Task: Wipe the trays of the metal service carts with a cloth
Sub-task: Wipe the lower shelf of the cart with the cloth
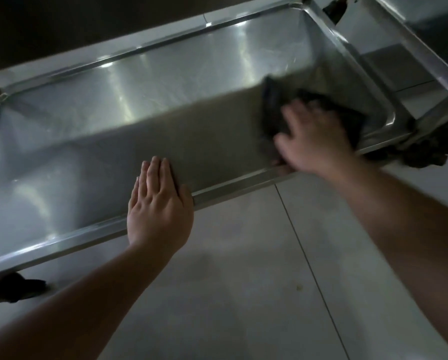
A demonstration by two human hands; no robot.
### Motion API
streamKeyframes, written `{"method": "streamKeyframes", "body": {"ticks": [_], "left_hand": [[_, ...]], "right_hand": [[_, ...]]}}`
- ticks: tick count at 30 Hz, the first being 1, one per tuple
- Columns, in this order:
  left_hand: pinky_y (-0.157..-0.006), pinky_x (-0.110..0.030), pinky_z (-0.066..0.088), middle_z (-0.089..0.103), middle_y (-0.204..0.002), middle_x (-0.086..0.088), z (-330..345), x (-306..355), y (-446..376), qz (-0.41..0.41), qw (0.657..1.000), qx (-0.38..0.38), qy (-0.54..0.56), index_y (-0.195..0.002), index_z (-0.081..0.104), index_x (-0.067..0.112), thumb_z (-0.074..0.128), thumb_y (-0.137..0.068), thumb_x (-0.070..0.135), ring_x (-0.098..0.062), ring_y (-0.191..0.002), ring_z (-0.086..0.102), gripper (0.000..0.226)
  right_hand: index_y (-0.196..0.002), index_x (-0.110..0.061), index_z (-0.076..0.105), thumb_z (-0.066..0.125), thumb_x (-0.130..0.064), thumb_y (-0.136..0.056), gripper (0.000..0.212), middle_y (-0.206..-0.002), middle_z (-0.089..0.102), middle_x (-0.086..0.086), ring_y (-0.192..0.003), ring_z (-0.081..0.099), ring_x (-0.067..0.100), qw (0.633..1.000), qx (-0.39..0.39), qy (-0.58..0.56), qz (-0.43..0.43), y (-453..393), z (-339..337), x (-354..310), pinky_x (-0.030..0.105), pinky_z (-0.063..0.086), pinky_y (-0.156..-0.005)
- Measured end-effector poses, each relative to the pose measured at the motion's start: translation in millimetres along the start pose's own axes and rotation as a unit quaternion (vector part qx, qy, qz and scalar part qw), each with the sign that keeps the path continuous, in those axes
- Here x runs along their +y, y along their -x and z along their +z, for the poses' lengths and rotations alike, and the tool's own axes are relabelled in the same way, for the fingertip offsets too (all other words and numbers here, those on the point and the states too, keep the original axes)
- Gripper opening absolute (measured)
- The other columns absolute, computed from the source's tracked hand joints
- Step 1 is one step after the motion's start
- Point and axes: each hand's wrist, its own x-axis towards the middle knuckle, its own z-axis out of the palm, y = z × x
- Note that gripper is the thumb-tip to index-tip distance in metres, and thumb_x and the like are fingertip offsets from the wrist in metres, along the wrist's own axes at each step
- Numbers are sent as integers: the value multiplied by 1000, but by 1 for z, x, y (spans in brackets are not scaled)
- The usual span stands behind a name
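Cloth [277,110], dark, lies on tray [139,94] floor at right end, near front rim. Right hand [313,136] presses it flat, fingers spread over cloth; blurred, so exact finger hold cannot be told. Left hand [158,203] flat on front rim, fingers straight and together, steadying cart. Wiping under way: tray looks streaky, mid and left parts probably still to do. Second cart [425,55] beside, right; likely untouched. Tiled floor [243,281] below.
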Motion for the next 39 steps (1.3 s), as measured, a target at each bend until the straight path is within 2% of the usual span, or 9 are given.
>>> {"method": "streamKeyframes", "body": {"ticks": [4,7,11,14,17,24,29,33,39], "left_hand": [[-130,-35,1,12,-177,-5,-5,2,1,-3,1000,-3,7,-168,16,17,24,-110,46,-18,-164,2,66],[-130,-35,2,13,-177,-3,-9,0,1,5,1000,-9,16,-168,17,20,29,-111,45,-17,-164,3,64],[-131,-36,4,15,-177,-4,-8,0,1,2,1000,-2,0,-168,20,16,32,-111,45,-17,-163,4,65],[-129,-33,1,13,-177,-2,-6,1,1,2,1000,-1,-9,-169,18,18,30,-111,46,-14,-163,2,65],[-129,-32,2,15,-176,-2,-5,3,1,0,1000,6,-15,-168,20,18,32,-110,44,-14,-163,4,65],[-130,-32,2,16,-176,-3,-9,8,1,-11,1000,-4,-24,-168,21,18,33,-109,42,-16,-163,5,65],[-131,-35,4,18,-176,-5,-9,6,2,-9,1000,-9,-18,-167,22,16,36,-108,40,-18,-163,7,65],[-131,-37,6,17,-176,-5,-6,0,2,1,1000,-7,-22,-168,20,17,28,-109,45,-18,-163,7,65],[-130,-34,5,19,-176,-3,-1,-1,2,5,1000,8,-29,-167,23,17,22,-104,50,-17,-163,8,71]], "right_hand": [[-165,-39,23,34,-56,-100,68,-174,14,-16,-161,4,14,963,-65,-14,-260,46,25,-75,42,-1,-130],[-163,-41,30,44,-53,-102,63,-172,20,-17,-161,10,12,947,-72,-15,-312,30,17,-46,40,2,-130],[-160,-30,40,44,-53,-96,68,-171,31,-3,-156,28,30,994,20,4,-108,-25,-10,58,51,18,-126],[-164,-31,27,27,-58,-94,74,-175,17,-5,-160,14,29,993,51,2,103,-67,-22,112,56,6,-128],[-166,-31,20,21,-59,-93,78,-176,10,-4,-162,4,30,983,50,-24,176,-100,-19,87,57,0,-128],[-164,-35,27,44,-63,-97,75,-174,19,-11,-161,12,20,987,-27,0,-157,-73,0,-48,46,6,-128],[-159,-45,34,34,-71,-89,75,-169,22,-25,-160,10,6,953,-82,-26,-291,15,5,-8,36,-1,-129],[-160,-37,37,33,-66,-89,77,-170,29,-14,-159,22,19,988,-18,-1,-151,12,-10,67,49,14,-128],[-165,-34,18,21,-65,-95,77,-176,10,-7,-162,2,26,992,36,-4,119,-83,-22,106,56,-1,-128]]}}
